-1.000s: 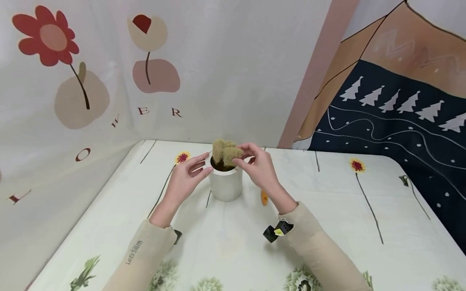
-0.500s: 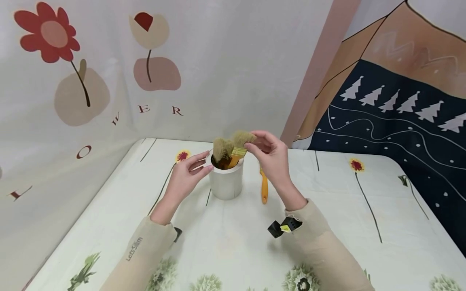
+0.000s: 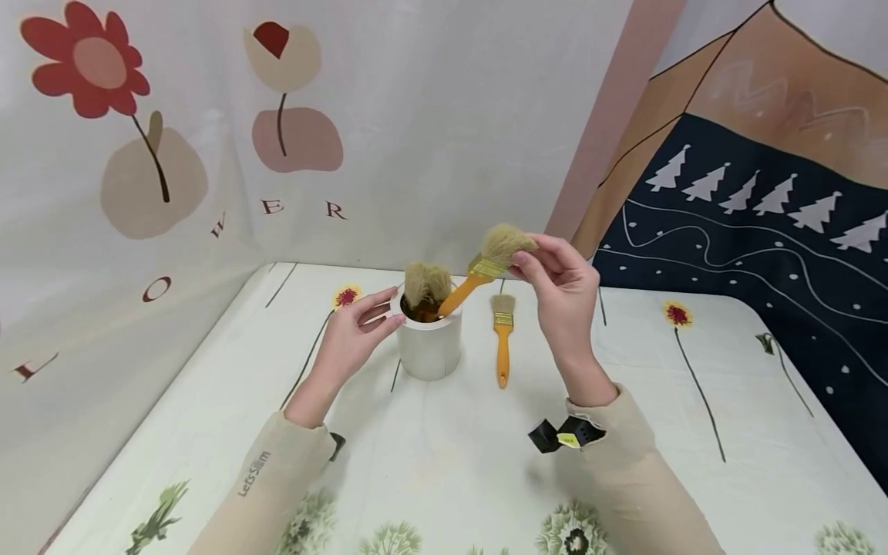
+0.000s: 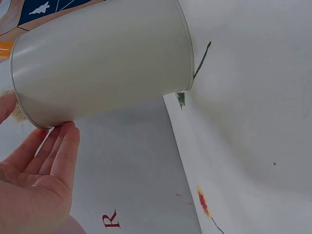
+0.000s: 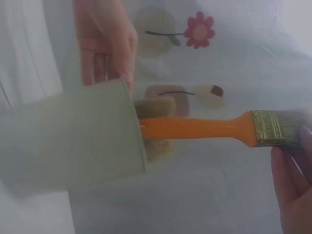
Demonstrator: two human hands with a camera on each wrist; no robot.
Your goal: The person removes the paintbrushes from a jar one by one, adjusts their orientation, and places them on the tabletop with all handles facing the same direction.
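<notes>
In the head view my right hand (image 3: 565, 289) pinches a paintbrush (image 3: 479, 274) by its pale bristles. The brush slants, its orange handle's tip at the mouth of a white cylindrical container (image 3: 430, 351). My left hand (image 3: 354, 339) holds that container at its left rim, thumb in front and fingers (image 4: 68, 146) along the side. Bristles of other brushes (image 3: 425, 284) stick up from inside; their handles are mostly hidden. In the right wrist view the held brush's gold ferrule (image 5: 267, 127) lies just beside my fingertips.
Another orange-handled brush (image 3: 502, 347) lies on the table right of the container, bristles away from me. A flower-printed white cloth (image 3: 430, 462) covers the table. Printed curtains (image 3: 444, 154) hang behind its far edge.
My right hand has moved up and right, drawing the paintbrush out of the container so its handle now shows. My left hand has stayed at the rim. The brush on the table has come into view.
</notes>
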